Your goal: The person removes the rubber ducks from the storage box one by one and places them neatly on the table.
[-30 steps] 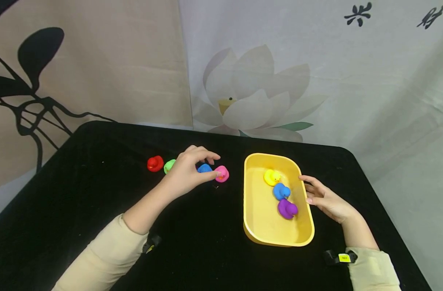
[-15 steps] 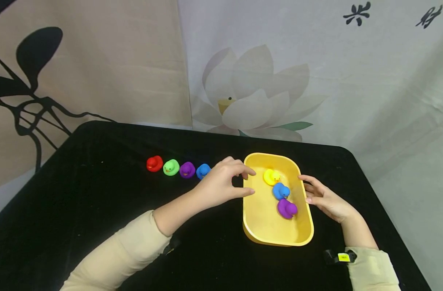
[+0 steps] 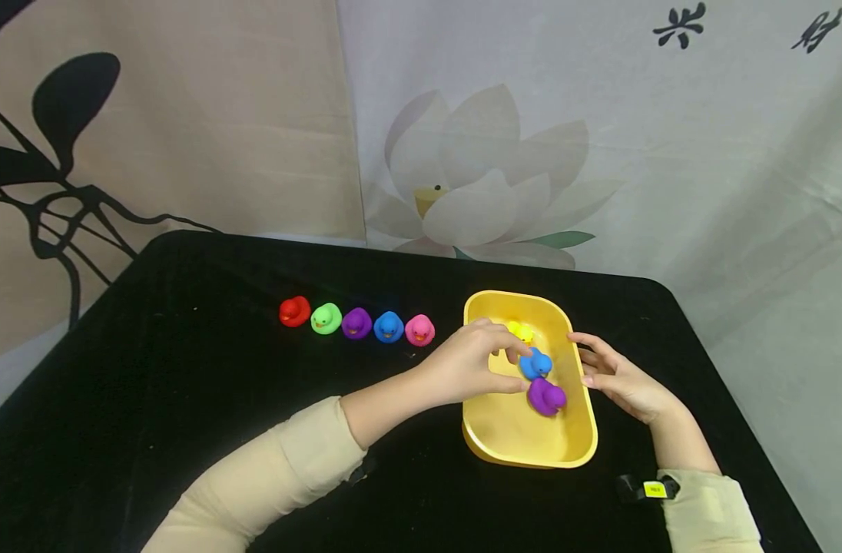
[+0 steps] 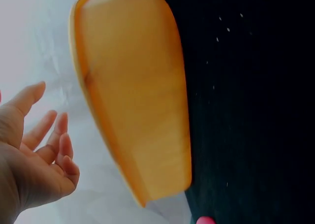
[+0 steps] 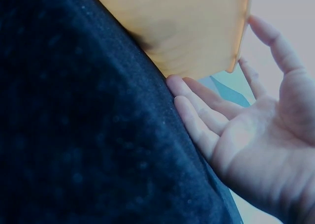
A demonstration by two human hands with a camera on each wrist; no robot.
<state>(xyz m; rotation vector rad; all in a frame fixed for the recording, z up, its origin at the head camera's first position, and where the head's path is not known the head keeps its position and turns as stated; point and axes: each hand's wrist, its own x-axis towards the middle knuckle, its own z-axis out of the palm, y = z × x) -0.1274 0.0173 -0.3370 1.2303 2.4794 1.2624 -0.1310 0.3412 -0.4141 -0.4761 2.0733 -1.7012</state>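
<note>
In the head view my left hand (image 3: 472,361) hovers over the left side of a yellow plastic tub (image 3: 486,438), thumb and fingers apart, with nothing between them. Just past its fingertips lie a blue rubber duck (image 3: 535,364) and a purple rubber duck (image 3: 547,397); a yellow rubber duck (image 3: 521,332) is partly hidden behind the fingers. The left wrist view shows this hand (image 4: 37,160) above the tub's rim. My right hand (image 3: 624,380) touches the tub's right wall and rim with extended fingers, seen closer in the right wrist view (image 5: 246,130).
Left of the tub, a row of rubber ducks stands on the black tablecloth (image 3: 220,399): red (image 3: 294,312), green (image 3: 326,319), purple (image 3: 356,323), blue (image 3: 389,327) and pink (image 3: 419,330). Behind the table hangs a printed cloth (image 3: 255,115).
My left hand has let go of the pink duck at the row's right end and moved right, over the tub. My right hand and the tub have stayed put.
</note>
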